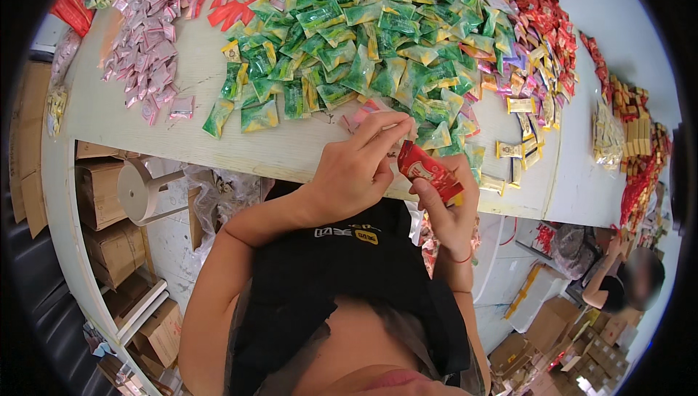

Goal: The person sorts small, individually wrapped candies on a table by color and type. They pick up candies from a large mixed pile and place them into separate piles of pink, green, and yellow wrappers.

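My right hand [452, 211] is closed round a small red packet [425, 168], thumb on its front, just above the table's near edge. Close beside the packet's upper end, my left hand [358, 160] has its fingers drawn together in a pinch. Something pale and shiny shows at those fingertips, too small to make out. Right beyond both hands lies a wide heap of green and yellow wrapped sweets [363, 69]. A pink wrapper [363, 112] lies partly hidden behind my left fingers.
Pink packets [145, 62] lie on the table's left, red packets [556, 25] at the far right. Yellow-wrapped bars [510, 150] lie to the right of the green heap. Below left are a round stool [134, 191] and cardboard boxes [113, 251]. Another person [611, 283] is at the right.
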A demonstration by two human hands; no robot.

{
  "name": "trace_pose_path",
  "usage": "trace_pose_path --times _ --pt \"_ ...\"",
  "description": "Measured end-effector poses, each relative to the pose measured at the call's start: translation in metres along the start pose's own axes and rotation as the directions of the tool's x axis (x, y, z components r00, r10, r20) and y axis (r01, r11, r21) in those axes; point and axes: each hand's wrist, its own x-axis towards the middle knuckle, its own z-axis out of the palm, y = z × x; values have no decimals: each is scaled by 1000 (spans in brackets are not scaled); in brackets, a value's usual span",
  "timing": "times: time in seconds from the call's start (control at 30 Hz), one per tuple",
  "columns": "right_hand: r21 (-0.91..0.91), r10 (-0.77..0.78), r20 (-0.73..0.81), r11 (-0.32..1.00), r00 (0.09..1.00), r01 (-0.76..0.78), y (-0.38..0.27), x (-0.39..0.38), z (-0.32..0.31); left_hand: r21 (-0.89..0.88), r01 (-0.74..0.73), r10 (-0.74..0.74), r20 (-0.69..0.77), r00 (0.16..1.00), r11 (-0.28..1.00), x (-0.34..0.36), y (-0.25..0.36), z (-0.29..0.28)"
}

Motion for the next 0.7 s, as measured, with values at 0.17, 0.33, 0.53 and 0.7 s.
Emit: trace_pose_path --times 0.17,0.33,0.53,0.7 --pt "-379 -49 -62 925 997 22 4 -3 12 65 -139 143 -58 988 988 -5 -4 17" --pt "-211 3 16 977 1000 0 7 -3 8 138 -162 170 -46 984 977 -9 5 20" --pt "-209 25 -13 978 1000 -27 36 -10 5 83 -253 252 24 967 964 -23 6 36" --pt "-302 -106 -141 952 984 59 37 -10 14 10 -207 207 20 978 978 -21 8 33"
